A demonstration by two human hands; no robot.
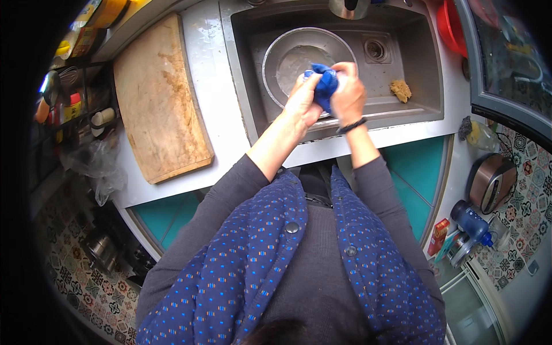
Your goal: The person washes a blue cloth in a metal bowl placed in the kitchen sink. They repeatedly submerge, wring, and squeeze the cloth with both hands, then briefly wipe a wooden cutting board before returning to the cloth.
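Observation:
A bunched blue cloth [326, 88] is gripped between my two hands, above the near right side of a round metal basin. My left hand [303, 100] holds it from the left, thumb on top. Closed around its right side is my right hand [348, 95], slightly blurred, with a dark band on the wrist. The metal basin [276, 51] stands in the left part of the sink [424, 47] and appears to hold some water. Part of its near rim is hidden by my hands.
A wooden cutting board [155, 99] lies on the white counter left of the sink. A yellowish scrubber [401, 91] rests in the sink's right part, near the drain [376, 50]. Metal tap part [350, 7] overhangs the far edge. A red bowl [452, 28] stands right, beside an open window frame [478, 82].

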